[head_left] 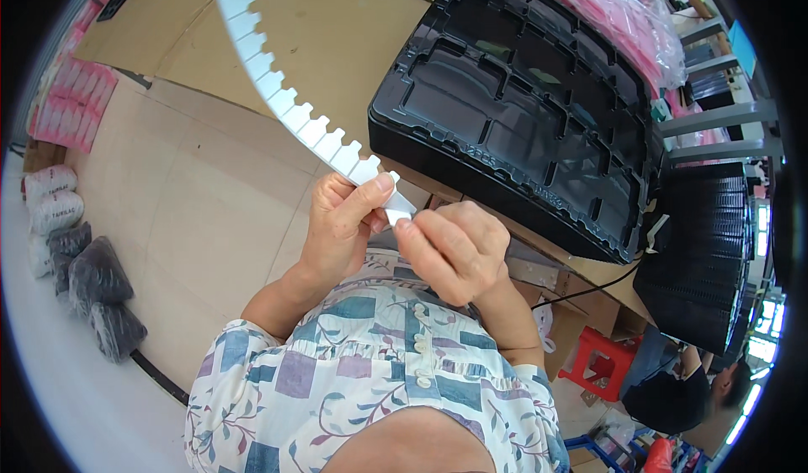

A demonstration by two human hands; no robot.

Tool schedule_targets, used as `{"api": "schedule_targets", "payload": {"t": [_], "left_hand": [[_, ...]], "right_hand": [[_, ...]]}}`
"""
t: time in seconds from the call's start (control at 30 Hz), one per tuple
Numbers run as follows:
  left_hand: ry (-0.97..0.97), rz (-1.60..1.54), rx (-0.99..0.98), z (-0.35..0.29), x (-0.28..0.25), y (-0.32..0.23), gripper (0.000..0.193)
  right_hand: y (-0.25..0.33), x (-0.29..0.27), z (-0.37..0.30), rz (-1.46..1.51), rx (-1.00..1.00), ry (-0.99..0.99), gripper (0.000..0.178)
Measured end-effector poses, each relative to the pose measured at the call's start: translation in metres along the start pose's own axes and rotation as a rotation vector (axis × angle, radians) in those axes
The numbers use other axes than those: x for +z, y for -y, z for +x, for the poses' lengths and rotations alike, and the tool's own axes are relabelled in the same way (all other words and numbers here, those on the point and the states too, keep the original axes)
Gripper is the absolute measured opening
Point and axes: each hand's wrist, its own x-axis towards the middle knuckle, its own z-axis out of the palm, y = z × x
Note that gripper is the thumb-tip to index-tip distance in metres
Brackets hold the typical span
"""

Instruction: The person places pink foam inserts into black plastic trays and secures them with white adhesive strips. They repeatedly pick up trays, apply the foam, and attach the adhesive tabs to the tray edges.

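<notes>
A long white strip (290, 113), notched along one edge into a row of tabs, curves from the far left down to my hands. My left hand (341, 220) pinches it near its close end, thumb on top. My right hand (459, 250) has thumb and forefinger pressed together on the last tab at the strip's tip. The far end of the strip runs out past the top of the picture. Just beyond my right hand sits a stack of black plastic trays (497, 166) with moulded compartments.
The trays rest on a cardboard-covered table (337, 27). Pink items in clear plastic (619, 27) lie behind them. More black trays (699, 254) stand at the right, near a red stool (599, 362) and another person (673, 393). White and dark bundles (101, 275) sit on the floor at left.
</notes>
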Motion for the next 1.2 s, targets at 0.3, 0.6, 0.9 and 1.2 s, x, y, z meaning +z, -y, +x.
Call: {"api": "schedule_targets", "payload": {"t": [0.3, 0.6, 0.9, 1.2], "left_hand": [[0.241, 1.137, 1.063, 0.034, -0.004, -0.029, 0.011], [0.226, 1.209, 1.086, 0.042, -0.006, -0.02, 0.013], [0.259, 1.186, 1.033, 0.042, -0.007, -0.02, 0.01], [0.279, 1.188, 1.015, 0.042, -0.007, -0.023, 0.013]], "right_hand": [[-0.07, -0.045, 0.084, 0.289, 0.856, 0.394, 0.014], [-0.086, -0.019, 0.086, 0.144, 0.851, 0.565, 0.02], [-0.089, -0.012, 0.075, -0.015, 0.781, 0.551, 0.016], [-0.093, -0.008, 0.082, -0.114, 0.645, 0.613, 0.013]]}}
